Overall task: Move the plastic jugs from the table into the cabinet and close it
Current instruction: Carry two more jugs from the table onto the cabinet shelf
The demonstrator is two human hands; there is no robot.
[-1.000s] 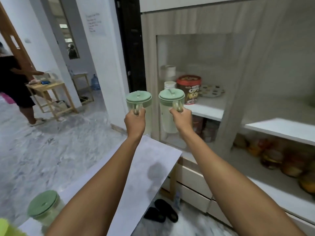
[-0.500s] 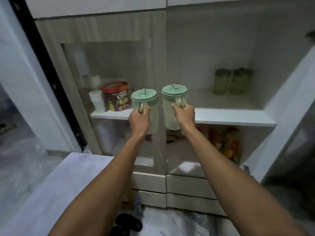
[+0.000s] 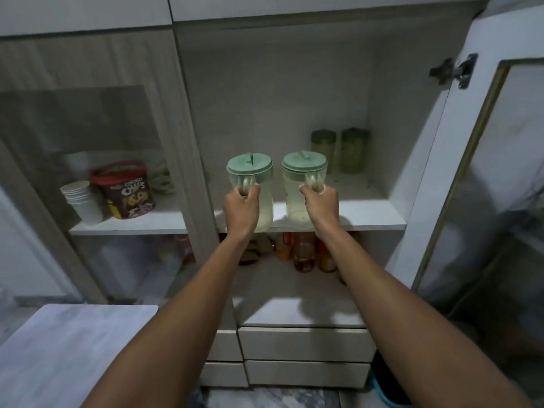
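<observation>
I hold two clear plastic jugs with green lids by their handles. My left hand (image 3: 242, 206) grips the left jug (image 3: 250, 172). My right hand (image 3: 320, 205) grips the right jug (image 3: 304, 169). Both jugs are upright at the front edge of the open cabinet's middle shelf (image 3: 374, 214); I cannot tell whether their bases touch it. Two more green-lidded jugs (image 3: 340, 150) stand at the back right of the same shelf. The cabinet door (image 3: 482, 184) is swung open on the right.
The left cabinet section behind a closed glass door (image 3: 88, 134) holds a cereal tub (image 3: 125, 191) and stacked paper cups (image 3: 81, 201). Bottles and jars (image 3: 303, 251) fill the lower shelf. Drawers (image 3: 306, 343) sit below. The table corner (image 3: 73, 343) is at lower left.
My view has swung right and closer to the open cabinet section. Both hands carried the jugs forward and lower, up to the middle shelf's front edge.
</observation>
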